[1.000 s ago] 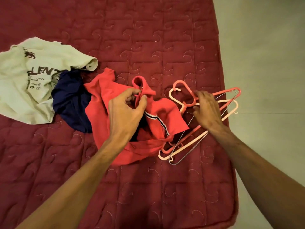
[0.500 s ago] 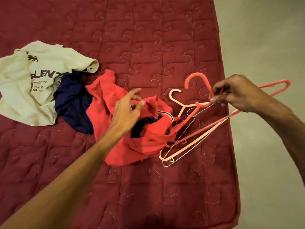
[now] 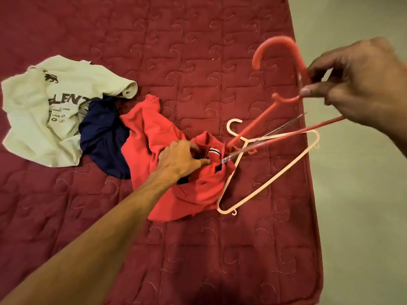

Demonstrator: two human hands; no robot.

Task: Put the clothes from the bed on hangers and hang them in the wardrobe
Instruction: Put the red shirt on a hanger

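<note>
bedspread [image 3: 198, 51]: left hand [image 3: 179, 160] grips red shirt [image 3: 149, 133] (right hand [image 3: 363, 84] pinches hanger [image 3: 276, 41]).

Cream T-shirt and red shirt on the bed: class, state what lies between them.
In the head view, a crumpled navy garment lies between the cream T-shirt and the red shirt, touching both.

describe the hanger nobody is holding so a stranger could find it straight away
Start at the maroon quilted bedspread, near its right edge, just right of the crumpled red polo shirt. There the pale hanger lies flat on the quilt. It is cream-pink plastic, whereas the coral-red hanger beside it is held up by the right hand.
</note>
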